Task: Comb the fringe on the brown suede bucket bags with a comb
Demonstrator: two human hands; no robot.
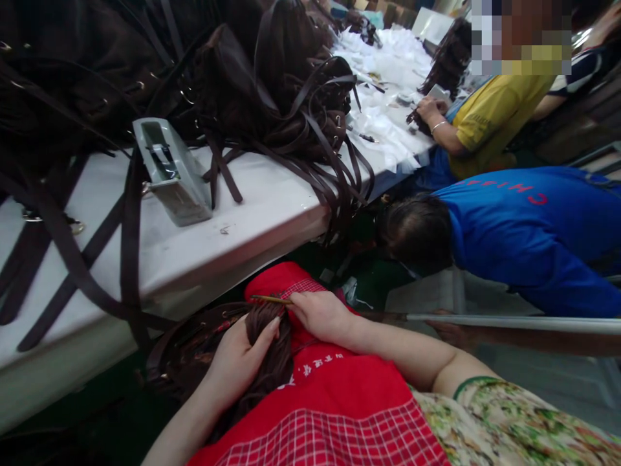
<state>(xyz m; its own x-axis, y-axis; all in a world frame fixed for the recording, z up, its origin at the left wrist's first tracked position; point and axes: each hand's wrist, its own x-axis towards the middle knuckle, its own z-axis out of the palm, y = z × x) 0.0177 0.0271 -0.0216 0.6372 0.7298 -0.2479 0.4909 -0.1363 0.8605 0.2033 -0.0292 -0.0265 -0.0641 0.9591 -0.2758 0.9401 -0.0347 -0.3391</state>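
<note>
The left hand (242, 362) is closed around a brown leather bundle (272, 336), thumb lying along its top and fingers wrapped over the near side. The bundle rests on the lap, on a red apron (330, 401) with a checked hem. Just beside it, the right hand (320, 314) pinches a thin stick (272, 299) between its fingertips; the stick lies nearly level and points left across the top of the bundle, and its tip seems to touch the leather, though I cannot tell for sure. More dark leather and straps of the same piece spill to the left of the lap, under the edge of a white table (204, 252). On the table stands a grey metal device (169, 171), tilted, with long brown straps (72, 259) draped over the tabletop and hanging off its front edge. Behind it sits a pile of dark brown bags (272, 84), their straps trailing over the table's corner. To the right, a person in a blue shirt (528, 233) bends low below the table, and beyond, a person in a yellow shirt (490, 116) has a hand on the far tabletop among white sheets (388, 123).
</note>
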